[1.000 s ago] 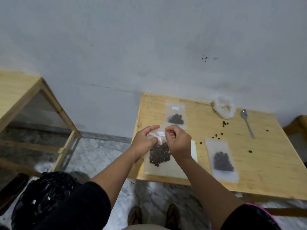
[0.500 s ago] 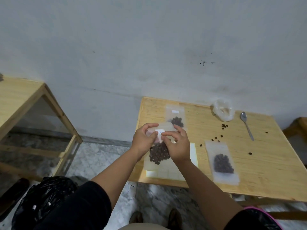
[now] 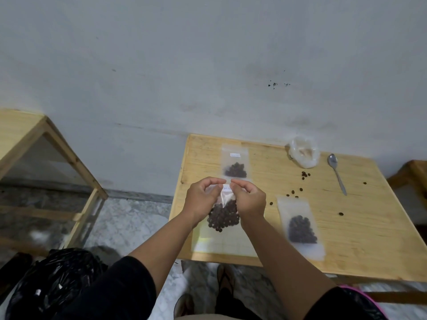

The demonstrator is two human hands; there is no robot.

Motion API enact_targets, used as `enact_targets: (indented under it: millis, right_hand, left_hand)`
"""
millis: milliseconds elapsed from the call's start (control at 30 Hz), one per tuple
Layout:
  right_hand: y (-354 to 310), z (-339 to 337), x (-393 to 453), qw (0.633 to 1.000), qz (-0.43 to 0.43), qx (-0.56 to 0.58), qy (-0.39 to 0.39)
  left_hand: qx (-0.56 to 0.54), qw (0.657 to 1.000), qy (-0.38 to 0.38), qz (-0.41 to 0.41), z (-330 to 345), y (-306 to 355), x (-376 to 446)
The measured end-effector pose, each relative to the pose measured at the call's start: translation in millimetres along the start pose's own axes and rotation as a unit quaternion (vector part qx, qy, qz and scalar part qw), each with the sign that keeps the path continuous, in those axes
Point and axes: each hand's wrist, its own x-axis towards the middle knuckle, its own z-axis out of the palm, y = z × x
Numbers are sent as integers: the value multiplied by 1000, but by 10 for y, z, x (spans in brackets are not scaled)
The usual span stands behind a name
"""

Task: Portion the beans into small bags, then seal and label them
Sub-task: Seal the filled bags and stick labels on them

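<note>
Black bin bag: bottom left, on the floor beside your left sleeve.
Side table: wooden, far left, well apart from the work table.
Work table: light wood, against the grey wall.
Left hand: your fingers are curled, thumb and forefinger pinching the top left edge of the held bag.
Held bag: clear, small, between both your hands, hanging upright above the near left part of the work table; a white label shows at its top, writing too small to read.
Beans in held bag: dark, heaped at the bottom of the bag, below your knuckles.
Right hand: your fingers are curled, fingertips pinching the bag's top right edge, almost touching the left hand's fingertips.
Paper sheet: pale, flat on the work table under the held bag, at the near edge.
Far bag: flat on the work table behind your hands, beans at its lower end, small white label near the top.
Right bag: flat on the work table right of your right hand, beans in its lower half; cannot tell if it has a label.
Loose beans: scattered on the work table between the right bag and the spoon.
Crumpled plastic: clear, far edge of the work table, near the wall.
Spoon: metal, just right of the crumpled plastic, bowl towards the wall.
</note>
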Motion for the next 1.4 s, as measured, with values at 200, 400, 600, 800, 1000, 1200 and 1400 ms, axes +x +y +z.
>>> enact_targets:
  millis: [200,400,600,800,1000,1200,1400]
  right_hand:
    - [14,-128,277,998,-35,12,-60]
    - [114,-365,737,985,-50,-51,-156]
    - [131,-249,1398,994,-25,-79,-72]
    - [194,-72,1800,983,-12,-171,-63]
    - [327,-6,1925,952,-56,-291,-69]
    - [335,-59,1838,912,-132,-376,-100]
    - [311,-247,1535,823,-228,-501,-139]
  left_hand:
    - [22,999,25,-7,179,82,308]
    - [13,996,86,-16,316,127,860]
    - [103,990,67,-72,537,3,1216]
    - [180,978,77,-78,642,-153,1497]
    - [266,958,65,-79,687,-232,1582]
    - [344,937,23,-48,682,-262,1550]
    - [396,918,-29,-15,645,-188,1265]
